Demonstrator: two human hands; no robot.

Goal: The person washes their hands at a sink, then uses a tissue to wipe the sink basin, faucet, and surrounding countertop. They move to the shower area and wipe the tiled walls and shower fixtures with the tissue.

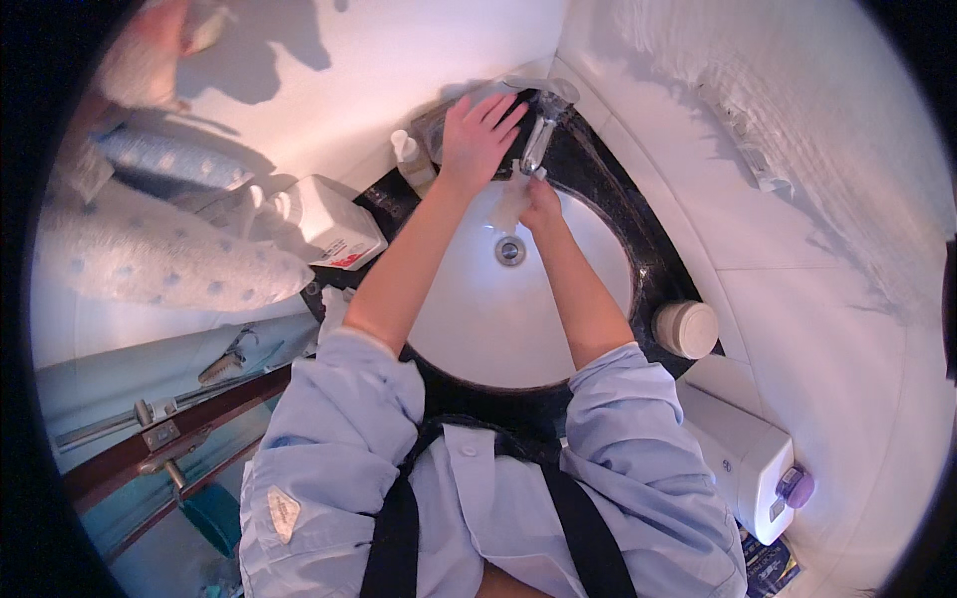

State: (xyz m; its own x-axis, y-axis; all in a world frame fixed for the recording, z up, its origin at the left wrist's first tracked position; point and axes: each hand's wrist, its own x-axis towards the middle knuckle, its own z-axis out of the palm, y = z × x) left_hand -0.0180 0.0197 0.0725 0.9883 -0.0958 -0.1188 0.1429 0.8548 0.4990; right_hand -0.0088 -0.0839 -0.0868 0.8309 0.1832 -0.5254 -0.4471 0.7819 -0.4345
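Note:
My left hand (481, 143) is stretched over the back of the counter with its fingers apart, holding nothing. Its fingertips are close to the lever of the chrome faucet (540, 138); whether they touch it I cannot tell. Under the spout, my right hand (541, 205) grips a thin, pale, crumpled cloth or tissue (510, 206). The cloth hangs over the white washbasin (486, 321), above the round metal drain (511, 251). My right fingers are partly hidden behind the hand itself.
A pump bottle (411, 161) and a white plastic jug (336, 228) stand left of the basin on the black countertop (493, 407). Dotted towels (179, 261) hang at the left. On the right are a lidded jar (686, 330) and a white container (736, 456).

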